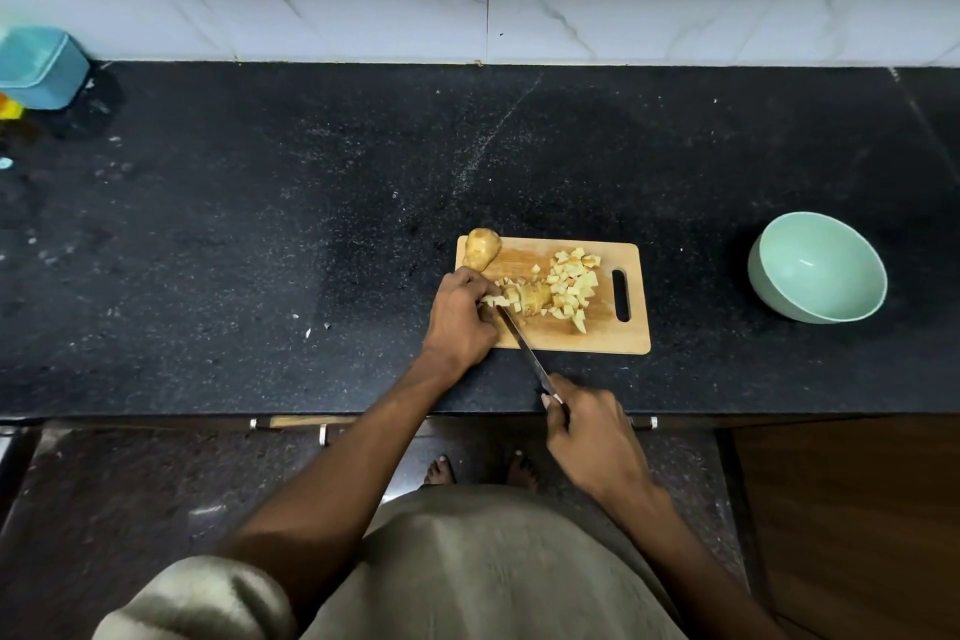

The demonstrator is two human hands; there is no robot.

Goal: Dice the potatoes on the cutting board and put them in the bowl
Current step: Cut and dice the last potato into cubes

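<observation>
My right grip (pixel 587 437) is wrapped round the knife (pixel 522 343) handle; my left grip (pixel 460 314) pinches the half-cut potato (pixel 530 299) mid-board. I should keep those fingertips tucked and slice evenly. Diced cubes (pixel 571 283) pile toward the cutting board (pixel 608 333) handle end, a whole potato (pixel 482 248) sits at its far-left corner, and the bowl (pixel 818 268) waits empty near the desk's right edge.

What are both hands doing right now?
Left hand: holding the half-cut yellow potato on the wooden cutting board.
Right hand: gripping the steel-bladed knife.

Potato dice (pixel 571 288) on cutting board (pixel 618 335); bowl (pixel 769 291) well right
</observation>
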